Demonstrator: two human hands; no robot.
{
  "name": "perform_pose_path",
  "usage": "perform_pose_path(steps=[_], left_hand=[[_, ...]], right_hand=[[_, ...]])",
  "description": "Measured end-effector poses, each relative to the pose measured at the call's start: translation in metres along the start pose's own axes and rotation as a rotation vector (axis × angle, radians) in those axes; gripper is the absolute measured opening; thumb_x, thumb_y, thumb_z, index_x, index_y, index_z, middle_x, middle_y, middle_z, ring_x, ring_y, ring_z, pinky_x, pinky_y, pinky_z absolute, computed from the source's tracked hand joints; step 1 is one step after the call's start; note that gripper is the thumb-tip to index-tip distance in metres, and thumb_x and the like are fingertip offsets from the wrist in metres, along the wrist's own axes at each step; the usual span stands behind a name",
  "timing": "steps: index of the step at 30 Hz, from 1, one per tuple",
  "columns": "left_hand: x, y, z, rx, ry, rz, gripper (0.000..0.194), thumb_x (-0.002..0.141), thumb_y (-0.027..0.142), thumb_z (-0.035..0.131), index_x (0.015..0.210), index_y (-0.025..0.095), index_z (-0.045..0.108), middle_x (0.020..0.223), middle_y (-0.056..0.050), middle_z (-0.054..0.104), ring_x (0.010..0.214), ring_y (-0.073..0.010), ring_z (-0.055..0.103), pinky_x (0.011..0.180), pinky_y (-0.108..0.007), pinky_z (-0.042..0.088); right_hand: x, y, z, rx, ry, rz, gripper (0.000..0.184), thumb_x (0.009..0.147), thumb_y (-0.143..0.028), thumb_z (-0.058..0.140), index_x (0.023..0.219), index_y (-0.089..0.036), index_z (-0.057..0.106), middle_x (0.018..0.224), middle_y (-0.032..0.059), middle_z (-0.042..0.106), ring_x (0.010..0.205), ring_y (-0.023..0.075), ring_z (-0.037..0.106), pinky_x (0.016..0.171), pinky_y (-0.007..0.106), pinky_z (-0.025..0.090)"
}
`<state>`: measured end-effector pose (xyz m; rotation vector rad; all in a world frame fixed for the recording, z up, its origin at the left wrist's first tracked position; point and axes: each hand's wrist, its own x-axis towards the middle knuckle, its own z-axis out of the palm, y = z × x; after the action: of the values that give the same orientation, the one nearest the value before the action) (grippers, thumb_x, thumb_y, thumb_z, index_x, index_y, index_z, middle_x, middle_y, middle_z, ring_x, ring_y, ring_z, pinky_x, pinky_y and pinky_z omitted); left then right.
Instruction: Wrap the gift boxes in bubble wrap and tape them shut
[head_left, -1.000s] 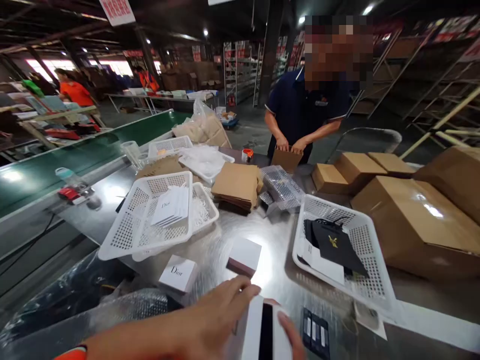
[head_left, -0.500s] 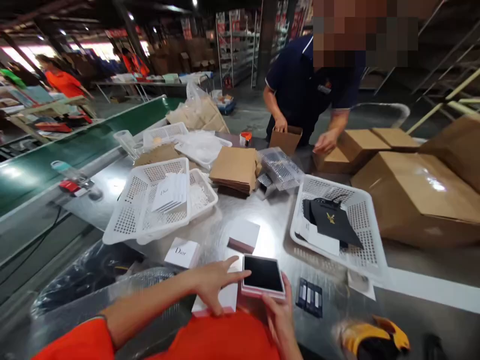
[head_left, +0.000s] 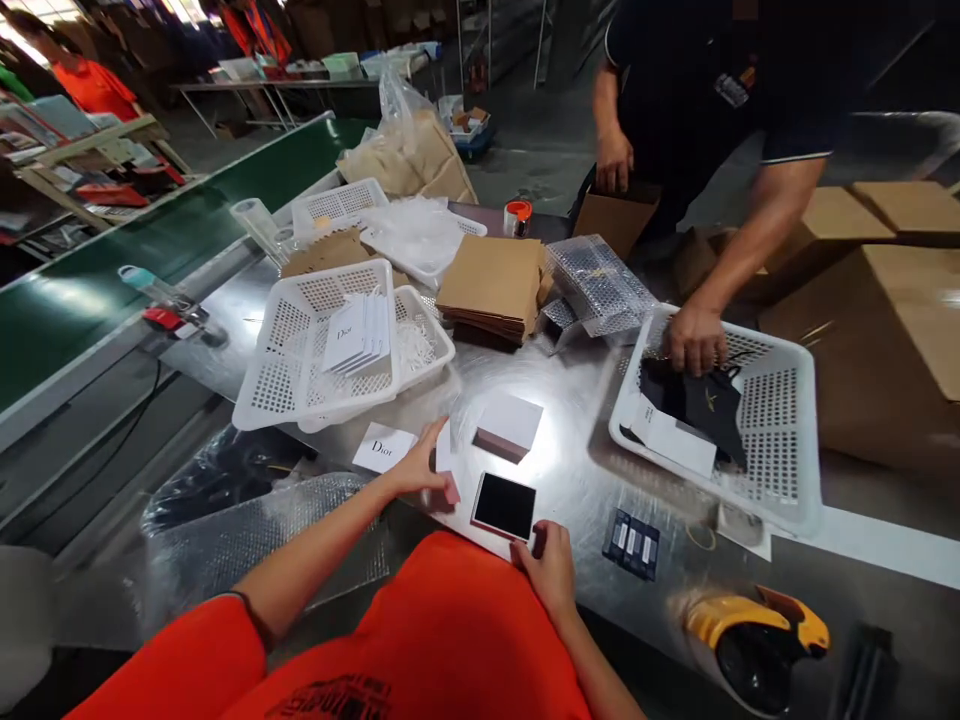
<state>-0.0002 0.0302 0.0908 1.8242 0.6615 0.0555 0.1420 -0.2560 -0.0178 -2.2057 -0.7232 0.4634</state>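
My left hand [head_left: 417, 470] is closed around a small white box lid [head_left: 443, 447] with a pink edge, which it holds tilted on its side. My right hand [head_left: 553, 565] has its curled fingers at the lower right corner of a small shallow box [head_left: 506, 505] with a black top surface, lying at the table's front edge. Behind that box rests a white carton [head_left: 511, 422] with a darker side. Left of my left hand is a white Dior box [head_left: 384, 447]. Black labelled pieces [head_left: 631, 544] lie to the right of my right hand.
White baskets [head_left: 274, 370] hold Dior envelopes and shredded filler. Flat brown cartons [head_left: 491, 280] are stacked behind. A co-worker's hand [head_left: 697, 335] reaches into the right basket [head_left: 780, 420] of black bags. A yellow-black scanner [head_left: 754, 640] sits at right; a green conveyor [head_left: 82, 300] runs along the left.
My left hand has moved from the black-topped box to the white lid and raised it on edge. The box now lies lower on the table. The co-worker's hand has come into the right basket.
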Motion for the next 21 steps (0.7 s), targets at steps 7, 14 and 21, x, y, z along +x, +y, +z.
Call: perform_pose_path(steps=[7, 14, 21], left_hand=[[0.009, -0.041, 0.001, -0.465, 0.230, -0.153, 0.123, 0.056, 0.031, 0.085, 0.159, 0.023, 0.019, 0.164, -0.016, 0.032, 0.147, -0.0343, 0.037, 0.119, -0.047, 0.035], [-0.008, -0.053, 0.031, 0.264, 0.344, -0.304, 0.092, 0.078, 0.007, 0.057, 0.161, 0.023, 0.019, 0.166, -0.016, 0.028, 0.149, -0.0313, 0.035, 0.118, -0.047, 0.038], [-0.028, -0.009, 0.059, 0.628, 0.118, -0.347, 0.059, 0.092, 0.010, 0.045, 0.151, 0.019, 0.041, 0.159, -0.016, 0.036, 0.132, -0.0355, 0.054, 0.107, -0.044, 0.049]], right_hand=[[0.038, -0.049, -0.009, -0.531, -0.288, -0.338, 0.027, 0.096, -0.018, 0.047, 0.116, -0.020, 0.065, 0.114, 0.0113, 0.066, 0.107, 0.0254, 0.059, 0.091, 0.037, 0.045], [0.061, -0.092, -0.001, -0.796, -0.530, -0.384, 0.029, 0.093, -0.007, 0.046, 0.106, -0.015, 0.071, 0.108, 0.0144, 0.070, 0.107, 0.0275, 0.060, 0.090, 0.037, 0.040], [0.058, -0.106, 0.007, -0.819, -0.582, -0.368, 0.032, 0.090, -0.003, 0.043, 0.104, -0.011, 0.070, 0.103, 0.0222, 0.069, 0.101, 0.0315, 0.062, 0.083, 0.043, 0.044]])
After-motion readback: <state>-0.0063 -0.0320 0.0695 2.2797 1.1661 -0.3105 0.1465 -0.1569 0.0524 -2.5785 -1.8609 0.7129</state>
